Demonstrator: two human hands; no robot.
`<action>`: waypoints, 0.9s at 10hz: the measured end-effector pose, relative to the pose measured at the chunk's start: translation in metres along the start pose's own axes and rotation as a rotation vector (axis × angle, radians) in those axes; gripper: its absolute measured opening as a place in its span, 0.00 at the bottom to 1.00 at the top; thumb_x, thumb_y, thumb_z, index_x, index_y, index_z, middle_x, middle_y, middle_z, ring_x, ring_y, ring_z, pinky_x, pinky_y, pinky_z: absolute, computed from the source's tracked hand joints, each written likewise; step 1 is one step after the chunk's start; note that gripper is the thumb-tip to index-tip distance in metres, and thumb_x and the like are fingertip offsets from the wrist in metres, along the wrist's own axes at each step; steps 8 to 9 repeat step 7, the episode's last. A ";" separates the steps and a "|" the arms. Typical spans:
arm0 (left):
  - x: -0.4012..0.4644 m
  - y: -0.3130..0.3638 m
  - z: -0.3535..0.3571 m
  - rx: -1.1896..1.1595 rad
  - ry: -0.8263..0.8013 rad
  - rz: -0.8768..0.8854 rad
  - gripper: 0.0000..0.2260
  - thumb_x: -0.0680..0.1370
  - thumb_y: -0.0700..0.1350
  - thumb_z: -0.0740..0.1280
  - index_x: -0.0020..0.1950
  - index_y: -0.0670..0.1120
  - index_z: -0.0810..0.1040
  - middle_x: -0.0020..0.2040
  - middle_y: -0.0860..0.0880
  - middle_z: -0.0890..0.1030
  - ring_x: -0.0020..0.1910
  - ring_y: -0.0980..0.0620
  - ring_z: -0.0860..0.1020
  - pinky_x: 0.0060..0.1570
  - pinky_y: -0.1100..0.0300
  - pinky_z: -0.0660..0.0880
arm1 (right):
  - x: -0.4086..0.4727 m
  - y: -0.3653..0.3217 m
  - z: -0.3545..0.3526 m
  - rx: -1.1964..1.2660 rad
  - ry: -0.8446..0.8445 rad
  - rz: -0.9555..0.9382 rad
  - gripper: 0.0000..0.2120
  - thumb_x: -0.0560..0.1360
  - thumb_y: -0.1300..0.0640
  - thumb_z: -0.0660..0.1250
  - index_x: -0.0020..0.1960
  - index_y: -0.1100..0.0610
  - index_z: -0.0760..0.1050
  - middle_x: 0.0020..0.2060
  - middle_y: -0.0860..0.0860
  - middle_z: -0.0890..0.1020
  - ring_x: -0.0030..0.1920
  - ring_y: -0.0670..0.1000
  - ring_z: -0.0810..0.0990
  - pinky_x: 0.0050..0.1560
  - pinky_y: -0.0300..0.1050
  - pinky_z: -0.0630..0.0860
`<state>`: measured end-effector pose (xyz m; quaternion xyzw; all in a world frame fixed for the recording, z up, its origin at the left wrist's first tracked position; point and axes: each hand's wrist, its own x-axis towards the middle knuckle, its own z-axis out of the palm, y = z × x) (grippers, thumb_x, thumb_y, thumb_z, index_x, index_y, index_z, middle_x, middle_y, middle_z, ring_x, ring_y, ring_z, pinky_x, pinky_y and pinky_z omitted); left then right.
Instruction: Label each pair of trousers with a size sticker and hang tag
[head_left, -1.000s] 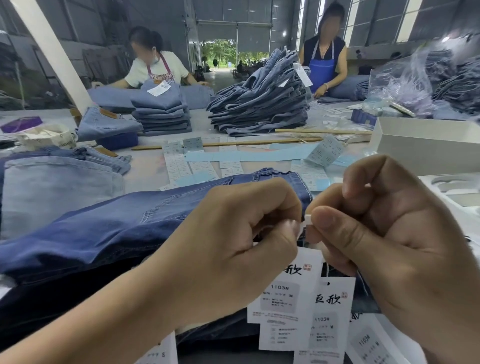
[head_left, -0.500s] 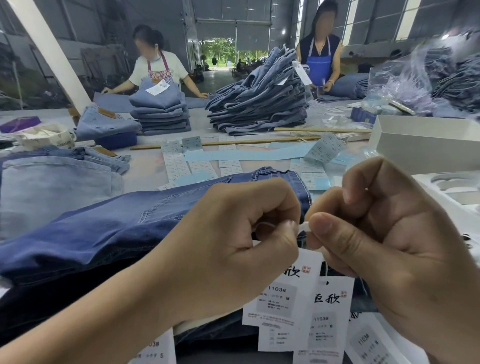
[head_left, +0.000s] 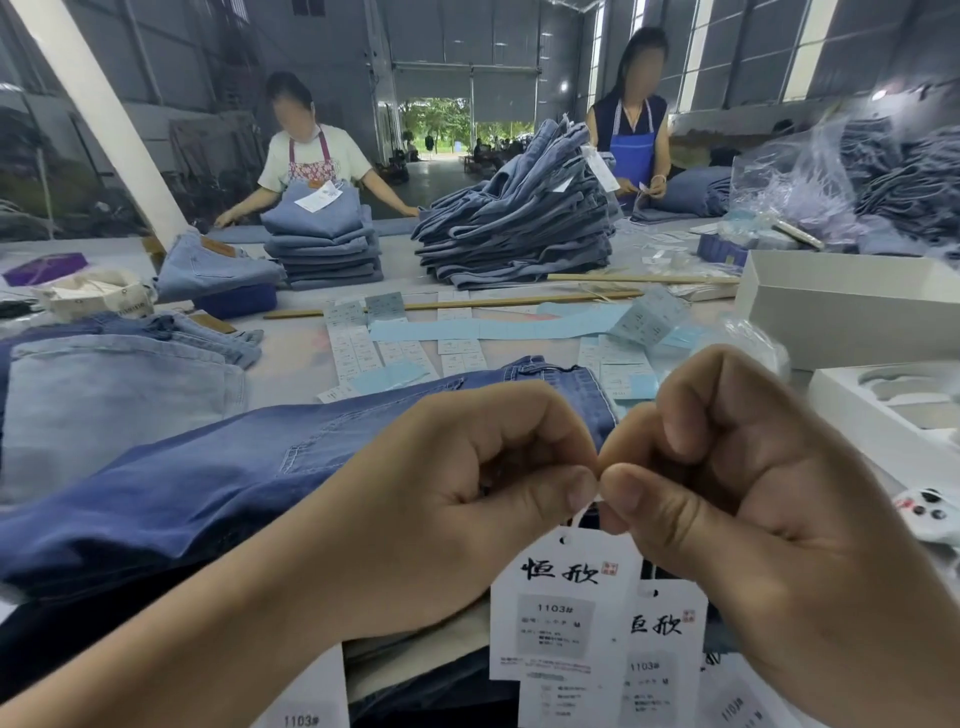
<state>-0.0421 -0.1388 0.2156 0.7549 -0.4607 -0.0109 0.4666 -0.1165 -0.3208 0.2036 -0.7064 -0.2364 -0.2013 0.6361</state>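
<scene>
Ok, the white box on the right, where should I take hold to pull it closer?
Take the white box by its near long wall, coming from above with the right hand. It sits open-topped, so the thin upright rim is exposed for fingers inside and thumb outside. Its flat sides offer nothing else to pinch.

Soft, even daylight from the doorway top center and windows upper right; fisheye bending at the edges, close stuff slightly soft.
</scene>
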 end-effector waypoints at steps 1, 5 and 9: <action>0.000 -0.001 -0.002 -0.034 0.012 -0.022 0.06 0.75 0.54 0.65 0.46 0.53 0.78 0.37 0.51 0.79 0.36 0.45 0.75 0.35 0.49 0.74 | 0.005 0.005 0.012 -0.061 -0.032 0.023 0.14 0.71 0.56 0.70 0.39 0.42 0.66 0.34 0.52 0.79 0.32 0.45 0.75 0.31 0.34 0.71; -0.010 0.004 0.009 0.048 0.280 0.012 0.07 0.72 0.55 0.63 0.44 0.54 0.77 0.31 0.53 0.77 0.28 0.58 0.71 0.30 0.67 0.67 | 0.014 0.012 0.017 -0.239 0.064 -0.007 0.09 0.69 0.46 0.69 0.44 0.50 0.77 0.31 0.53 0.78 0.30 0.59 0.75 0.30 0.58 0.77; -0.019 0.010 0.017 0.316 0.422 0.078 0.03 0.72 0.49 0.65 0.39 0.55 0.77 0.40 0.56 0.78 0.37 0.59 0.76 0.36 0.73 0.68 | 0.024 -0.001 0.014 -0.273 0.076 -0.143 0.06 0.70 0.50 0.68 0.42 0.52 0.80 0.40 0.49 0.79 0.33 0.48 0.75 0.29 0.37 0.71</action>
